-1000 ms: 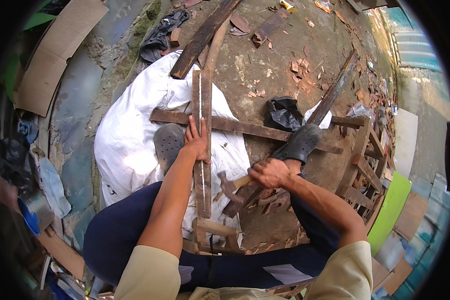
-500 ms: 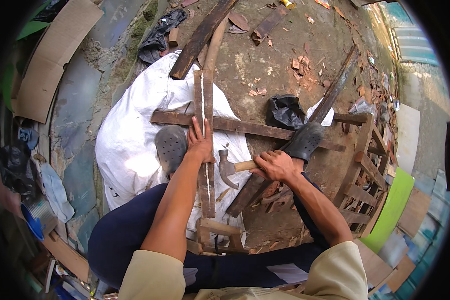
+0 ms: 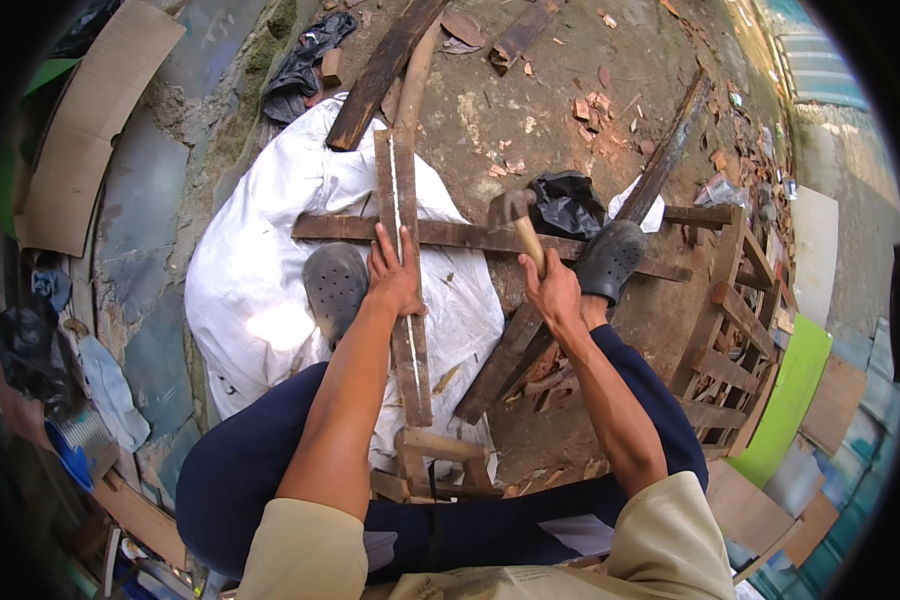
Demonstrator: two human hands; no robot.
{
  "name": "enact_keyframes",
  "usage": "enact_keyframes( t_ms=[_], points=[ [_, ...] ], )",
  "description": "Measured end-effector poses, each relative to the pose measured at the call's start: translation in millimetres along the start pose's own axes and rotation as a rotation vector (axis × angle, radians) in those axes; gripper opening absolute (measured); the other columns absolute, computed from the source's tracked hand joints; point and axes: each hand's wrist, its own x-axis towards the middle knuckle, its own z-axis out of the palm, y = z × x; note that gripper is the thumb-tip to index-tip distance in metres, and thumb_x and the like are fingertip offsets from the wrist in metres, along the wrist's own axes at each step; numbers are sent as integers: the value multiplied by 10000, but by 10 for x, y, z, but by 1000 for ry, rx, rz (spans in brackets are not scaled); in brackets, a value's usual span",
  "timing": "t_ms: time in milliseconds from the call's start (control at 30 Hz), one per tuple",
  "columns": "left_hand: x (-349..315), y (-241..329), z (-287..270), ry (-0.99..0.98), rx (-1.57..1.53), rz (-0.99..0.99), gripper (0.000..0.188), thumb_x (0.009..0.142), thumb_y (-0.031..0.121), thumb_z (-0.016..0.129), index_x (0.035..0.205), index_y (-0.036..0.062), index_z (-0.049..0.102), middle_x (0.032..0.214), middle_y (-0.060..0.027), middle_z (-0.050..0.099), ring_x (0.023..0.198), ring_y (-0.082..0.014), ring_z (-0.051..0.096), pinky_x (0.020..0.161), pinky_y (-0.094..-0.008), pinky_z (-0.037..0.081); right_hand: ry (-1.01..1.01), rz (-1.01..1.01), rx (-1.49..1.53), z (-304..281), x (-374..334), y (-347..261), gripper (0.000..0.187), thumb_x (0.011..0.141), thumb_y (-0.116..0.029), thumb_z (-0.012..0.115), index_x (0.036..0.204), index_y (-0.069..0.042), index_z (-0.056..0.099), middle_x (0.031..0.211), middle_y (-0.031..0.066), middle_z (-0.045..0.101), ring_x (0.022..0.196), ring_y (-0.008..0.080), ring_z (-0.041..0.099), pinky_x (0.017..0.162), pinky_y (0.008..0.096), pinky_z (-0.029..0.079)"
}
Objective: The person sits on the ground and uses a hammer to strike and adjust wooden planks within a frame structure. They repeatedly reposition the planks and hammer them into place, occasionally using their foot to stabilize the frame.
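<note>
My left hand (image 3: 395, 280) lies flat with fingers apart on a narrow wooden slat (image 3: 408, 370), which has a white strip running along its length. The slat crosses over a darker wooden strip (image 3: 450, 234) lying sideways beneath it. My right hand (image 3: 555, 290) is closed round the wooden handle of a hammer (image 3: 527, 240). The hammer's head is up and slightly blurred, apart from the slat, in front of a black plastic bag (image 3: 567, 205). My shoes rest on either side of the slat, the right one by the far end of the crosswise strip.
A white sack (image 3: 240, 270) spreads under the wood. A small wooden frame (image 3: 440, 448) sits close to me, and a slatted wooden frame (image 3: 730, 330) stands at the right. Dark beams (image 3: 385, 75) and brick fragments (image 3: 595, 110) lie farther off. Cardboard (image 3: 100, 120) leans at the left.
The hammer has swung up and away from the slat, turning from level to upright. My left hand stays on the slat; the view has shifted slightly.
</note>
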Motion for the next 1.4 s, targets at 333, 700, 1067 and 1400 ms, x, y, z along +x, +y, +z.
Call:
enact_keyframes(
  t_ms=[333,700,1067,1400],
  points=[
    [100,-43,83,25,16,-9,1605,588,369,958,1492,10,-319,1493,-405,-343,1469,-574,-82,1215,-578,60,-70,-535,81,-50,-476,-22,357,936,-391,669,982,-41,618,775,174,669,674,381,664,570,434,518],
    [204,-198,233,37,192,72,1713,486,519,966,1489,42,-338,1483,-368,-397,1468,-552,-156,1219,-569,53,-171,-328,56,309,-563,-483,463,962,-509,587,957,-46,603,767,211,671,699,430,661,612,519,510],
    [-3,-30,-4,6,-34,21,1581,620,380,947,1494,22,-321,1501,-386,-351,1480,-549,-89,1225,-554,61,-13,72,104,82,-540,-81,425,999,-430,551,960,-7,554,771,274,666,758,469,663,667,533,512],
    [74,-90,104,27,38,44,1563,605,479,923,1535,83,-269,1480,-371,-399,1465,-555,-158,1224,-551,60,-103,86,88,487,-647,-634,388,975,-418,606,982,-30,587,781,218,679,690,433,665,597,502,506]
  ],
)
